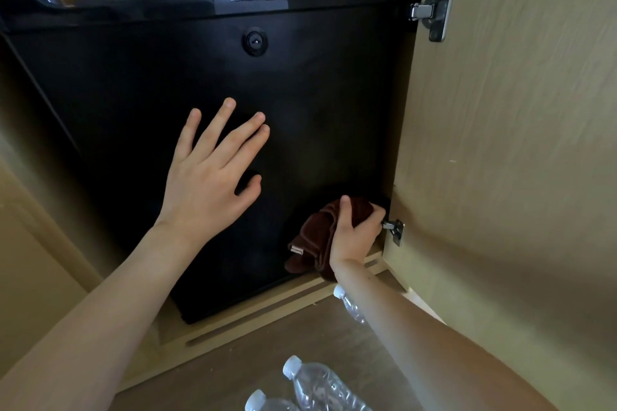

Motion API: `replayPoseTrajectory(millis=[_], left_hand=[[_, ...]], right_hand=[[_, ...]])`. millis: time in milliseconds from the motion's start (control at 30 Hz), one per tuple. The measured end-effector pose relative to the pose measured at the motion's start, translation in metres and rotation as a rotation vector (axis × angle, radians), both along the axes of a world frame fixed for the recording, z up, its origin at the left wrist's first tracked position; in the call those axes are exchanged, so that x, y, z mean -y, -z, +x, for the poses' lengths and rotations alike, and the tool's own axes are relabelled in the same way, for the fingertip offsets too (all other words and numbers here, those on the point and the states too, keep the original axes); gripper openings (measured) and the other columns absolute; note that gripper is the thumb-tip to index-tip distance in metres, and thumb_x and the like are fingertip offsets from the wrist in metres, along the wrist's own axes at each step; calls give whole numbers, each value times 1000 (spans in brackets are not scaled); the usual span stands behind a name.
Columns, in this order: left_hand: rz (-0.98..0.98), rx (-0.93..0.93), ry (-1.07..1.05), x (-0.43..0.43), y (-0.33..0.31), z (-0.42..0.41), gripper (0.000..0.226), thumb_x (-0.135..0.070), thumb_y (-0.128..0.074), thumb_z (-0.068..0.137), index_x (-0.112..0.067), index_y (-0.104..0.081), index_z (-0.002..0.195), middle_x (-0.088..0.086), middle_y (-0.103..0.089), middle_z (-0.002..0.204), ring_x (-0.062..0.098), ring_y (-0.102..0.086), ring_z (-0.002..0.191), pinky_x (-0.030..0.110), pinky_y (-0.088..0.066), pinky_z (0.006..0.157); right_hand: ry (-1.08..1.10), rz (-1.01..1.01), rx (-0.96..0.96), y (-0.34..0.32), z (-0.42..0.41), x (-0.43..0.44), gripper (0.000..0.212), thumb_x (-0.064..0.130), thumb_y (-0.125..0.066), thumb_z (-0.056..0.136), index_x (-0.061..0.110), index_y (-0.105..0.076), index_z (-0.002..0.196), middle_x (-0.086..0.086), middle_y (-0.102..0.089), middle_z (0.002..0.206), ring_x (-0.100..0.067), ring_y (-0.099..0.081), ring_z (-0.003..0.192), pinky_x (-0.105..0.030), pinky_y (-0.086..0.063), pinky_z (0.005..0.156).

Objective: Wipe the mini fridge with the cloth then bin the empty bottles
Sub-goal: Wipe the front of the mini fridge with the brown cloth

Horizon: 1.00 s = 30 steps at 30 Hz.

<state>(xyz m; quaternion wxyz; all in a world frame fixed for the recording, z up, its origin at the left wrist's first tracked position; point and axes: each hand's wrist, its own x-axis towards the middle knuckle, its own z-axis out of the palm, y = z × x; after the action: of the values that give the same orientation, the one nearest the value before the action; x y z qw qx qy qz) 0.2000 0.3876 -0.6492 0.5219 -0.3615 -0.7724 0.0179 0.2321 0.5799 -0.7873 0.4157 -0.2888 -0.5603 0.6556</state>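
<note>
- Head view: a black mini fridge (140,83) fills the upper and middle left of the frame, set inside a light wooden cabinet, its door closed; a "WELLWAY" label sits top centre with a round lock (255,41) just below it.
- The left hand (213,173), centre frame, lies flat against the fridge door, fingers spread and released, grasping nothing.
- The right hand (355,232), lower right of centre, is clenched around a bunched dark brown cloth (317,237), pressing it to the door's lower right corner.
- The open cabinet door (521,143) takes up the right side of the frame, with a metal hinge (435,8) at upper right and a second hinge (394,230) just beside the right hand.
- Clear plastic bottles with white caps lie on the wooden floor at bottom centre: one bottle (320,384), another (267,404) cut by the lower edge, and a third (350,305) partly hidden behind the right forearm.
</note>
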Motion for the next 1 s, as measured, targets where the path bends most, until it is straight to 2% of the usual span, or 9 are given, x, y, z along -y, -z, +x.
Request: replayPoseTrajectory(millis=[67, 100, 167, 300, 400, 467, 700, 867, 1000], left_hand=[[-7, -1, -5, 0, 0, 0, 60, -30, -60, 89, -16, -47, 147, 2, -43, 155, 29, -21, 152, 49, -6, 125], [-7, 0, -7, 1, 0, -1, 60, -30, -60, 90, -16, -46, 147, 2, -43, 155, 28, -21, 152, 49, -6, 125], [-7, -3, -6, 0, 0, -2, 61, -29, -60, 89, -16, -46, 147, 1, -42, 155, 28, -21, 152, 49, -5, 125], [-13, -14, 6, -1, 3, -4, 60, -29, -58, 90, -16, -47, 147, 1, -42, 155, 27, -22, 152, 49, -4, 124], [-6, -25, 12, -1, 3, -6, 58, -29, -57, 90, -16, -48, 146, 1, -42, 155, 27, -22, 152, 49, -5, 124], [3, -28, 28, 0, 4, -6, 57, -29, -58, 90, -16, -48, 145, 1, -44, 154, 28, -24, 151, 50, -7, 124], [8, -22, 52, 2, 4, -7, 55, -29, -60, 91, -16, -50, 144, 1, -45, 154, 27, -24, 151, 48, -7, 124], [-2, -20, 46, 2, 3, -6, 56, -29, -60, 91, -17, -50, 144, 1, -45, 154, 28, -25, 151, 46, -6, 125], [-71, 4, 50, 10, -1, -5, 56, -29, -62, 91, -15, -49, 145, 2, -44, 155, 27, -26, 150, 45, -6, 125]], right_hand=[[25, -15, 34, -8, -5, -2, 48, 40, -66, 92, 14, -44, 126, -10, -47, 123, -21, -56, 101, -9, -43, 70], [36, -7, 13, -16, -7, -3, 46, 40, -66, 92, 15, -44, 124, -7, -45, 120, -22, -56, 101, -9, -41, 70], [48, 33, -66, -38, -9, -5, 43, 41, -67, 91, 20, -46, 122, -1, -43, 116, -17, -56, 100, -8, -40, 69], [46, 167, -220, -76, -12, -14, 38, 41, -72, 88, 26, -53, 118, 1, -47, 117, -8, -55, 103, -8, -45, 79], [58, 277, -253, -76, -14, -16, 40, 41, -73, 87, 27, -57, 121, 0, -51, 120, -4, -54, 106, -1, -42, 82], [94, 288, -245, -60, -14, -14, 43, 39, -74, 86, 24, -58, 123, -1, -54, 119, -5, -55, 107, -1, -42, 84], [166, 147, -95, 15, -12, -2, 43, 36, -73, 88, 17, -57, 123, -3, -56, 115, 7, -52, 97, 3, -40, 75], [216, 98, 1, 39, -14, 0, 44, 34, -72, 89, 11, -57, 123, -2, -53, 108, -11, -51, 88, 6, -35, 67], [272, -3, 19, 39, -20, 8, 49, 42, -67, 91, 15, -52, 129, 3, -48, 111, -11, -51, 94, -6, -37, 67]])
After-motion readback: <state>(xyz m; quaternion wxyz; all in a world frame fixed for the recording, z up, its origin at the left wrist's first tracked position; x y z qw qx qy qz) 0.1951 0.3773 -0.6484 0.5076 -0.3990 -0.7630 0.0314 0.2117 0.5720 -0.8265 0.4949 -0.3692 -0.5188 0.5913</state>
